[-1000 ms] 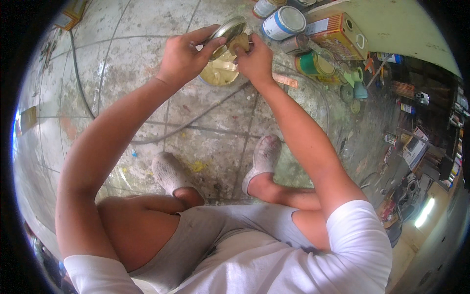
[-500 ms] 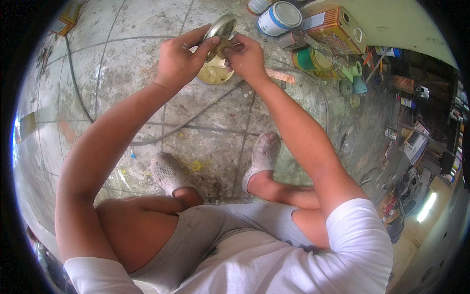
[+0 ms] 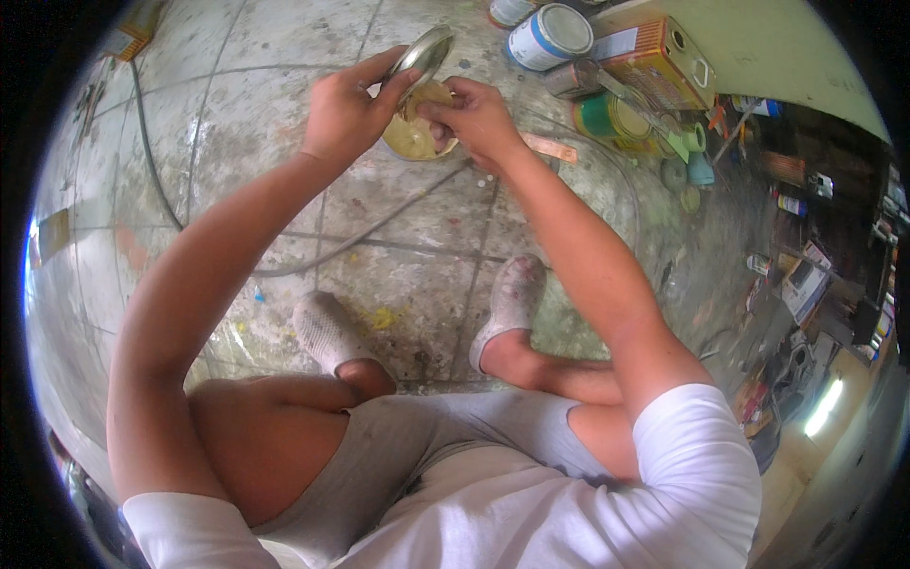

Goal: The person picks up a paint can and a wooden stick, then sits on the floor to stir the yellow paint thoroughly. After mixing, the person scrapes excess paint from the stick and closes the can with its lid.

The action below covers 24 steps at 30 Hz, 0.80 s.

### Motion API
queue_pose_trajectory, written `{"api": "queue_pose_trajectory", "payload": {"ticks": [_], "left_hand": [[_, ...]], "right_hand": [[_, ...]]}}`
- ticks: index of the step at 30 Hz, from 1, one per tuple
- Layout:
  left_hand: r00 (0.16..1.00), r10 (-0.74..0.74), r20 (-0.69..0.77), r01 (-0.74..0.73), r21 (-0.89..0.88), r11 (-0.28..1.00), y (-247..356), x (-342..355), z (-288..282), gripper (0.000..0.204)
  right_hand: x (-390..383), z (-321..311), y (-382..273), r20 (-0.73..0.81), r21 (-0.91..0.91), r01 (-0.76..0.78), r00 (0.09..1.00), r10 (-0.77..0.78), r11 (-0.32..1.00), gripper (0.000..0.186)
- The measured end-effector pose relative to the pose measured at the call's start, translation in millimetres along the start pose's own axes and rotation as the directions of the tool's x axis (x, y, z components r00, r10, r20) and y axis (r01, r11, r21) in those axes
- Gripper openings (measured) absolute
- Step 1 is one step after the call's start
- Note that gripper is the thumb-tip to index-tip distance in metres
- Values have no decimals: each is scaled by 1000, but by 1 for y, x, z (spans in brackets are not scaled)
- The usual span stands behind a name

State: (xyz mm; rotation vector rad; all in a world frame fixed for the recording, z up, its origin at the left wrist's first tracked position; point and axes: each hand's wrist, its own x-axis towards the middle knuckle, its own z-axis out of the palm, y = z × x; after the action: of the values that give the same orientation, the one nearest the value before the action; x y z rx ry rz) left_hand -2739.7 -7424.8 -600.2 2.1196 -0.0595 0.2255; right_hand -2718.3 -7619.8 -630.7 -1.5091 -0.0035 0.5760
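My left hand (image 3: 346, 119) grips a round metal lid (image 3: 430, 55), tilted on edge, by its rim. Just right of it, my right hand (image 3: 479, 123) pinches a small tan, flat piece (image 3: 427, 98) beside the lid's lower part; what it is exactly I cannot make out. Beneath both hands an open can of pale yellowish paste (image 3: 406, 142) stands on the floor, partly hidden by my fingers.
Paint cans (image 3: 550, 38), a rectangular tin (image 3: 654, 66), a green can (image 3: 597, 116) and tools lie at upper right. A copper-coloured strip (image 3: 559, 152) is near my right hand. A hose (image 3: 379, 218) crosses the stained floor (image 3: 237, 142). Clutter fills the far right.
Both hands have shifted slightly left since a second ago. The tan piece has turned and moved a little down and left, lower against the lid, over the can.
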Motion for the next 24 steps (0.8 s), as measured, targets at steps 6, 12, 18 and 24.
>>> {"api": "queue_pose_trajectory", "payload": {"ticks": [6, 12, 18, 24], "left_hand": [[992, 62, -109, -61, 13, 998, -22, 17, -2, 36], [995, 35, -93, -32, 36, 999, -21, 18, -1, 38], [999, 16, -43, -13, 65, 998, -11, 17, -10, 39], [997, 17, -70, -23, -88, 996, -20, 14, -13, 39]], "right_hand": [[-13, 7, 32, 165, -715, 500, 801, -576, 490, 27], [-25, 52, 53, 211, -852, 383, 875, -435, 358, 22], [-32, 61, 60, 200, -862, 334, 915, -351, 381, 22], [-38, 33, 21, 221, -814, 351, 924, -313, 462, 31]]}}
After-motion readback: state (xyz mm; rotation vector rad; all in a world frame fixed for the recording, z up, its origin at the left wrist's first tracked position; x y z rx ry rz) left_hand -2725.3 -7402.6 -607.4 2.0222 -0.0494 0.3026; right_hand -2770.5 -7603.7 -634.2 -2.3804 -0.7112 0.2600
